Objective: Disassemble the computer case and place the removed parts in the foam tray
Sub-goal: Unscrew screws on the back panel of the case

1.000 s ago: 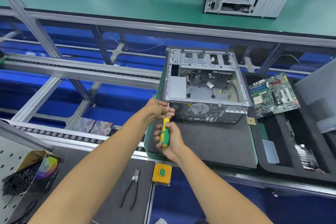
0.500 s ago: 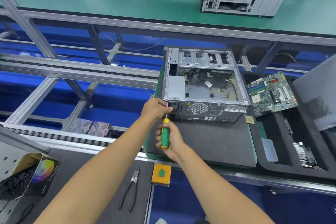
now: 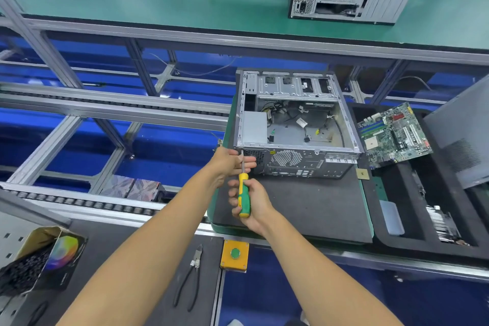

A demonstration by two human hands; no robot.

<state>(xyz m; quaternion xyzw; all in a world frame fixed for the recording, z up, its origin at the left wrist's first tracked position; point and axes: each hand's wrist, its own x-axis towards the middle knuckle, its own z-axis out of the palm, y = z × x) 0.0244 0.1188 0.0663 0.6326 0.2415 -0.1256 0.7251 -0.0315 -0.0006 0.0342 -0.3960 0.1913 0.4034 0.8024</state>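
Green table (image 3: 132, 0) across 12 o'clock. Left hand (image 3: 229, 163) pinches screwdriver (image 3: 243, 194) shaft at computer case (image 3: 293, 124) corner; right hand (image 3: 254, 204) grips handle. Foam tray (image 3: 412, 233) at 3 o'clock holds motherboard (image 3: 394, 135).

The computer case (image 3: 296, 124), a grey steel chassis, lay on its side with the open side up just beyond the gripped screwdriver (image 3: 243, 193), whose shaft met the case's near left corner. Inside the case sat a plain metal box at the left and loose black cables across the floor; its perforated rear panel faced the grip. The screwdriver's handle was green with yellow stripes. To the right of the grip lay the black foam tray (image 3: 397, 193), holding a green motherboard (image 3: 394, 135) propped at a tilt at its far end and a finned metal part (image 3: 444, 225) nearer.
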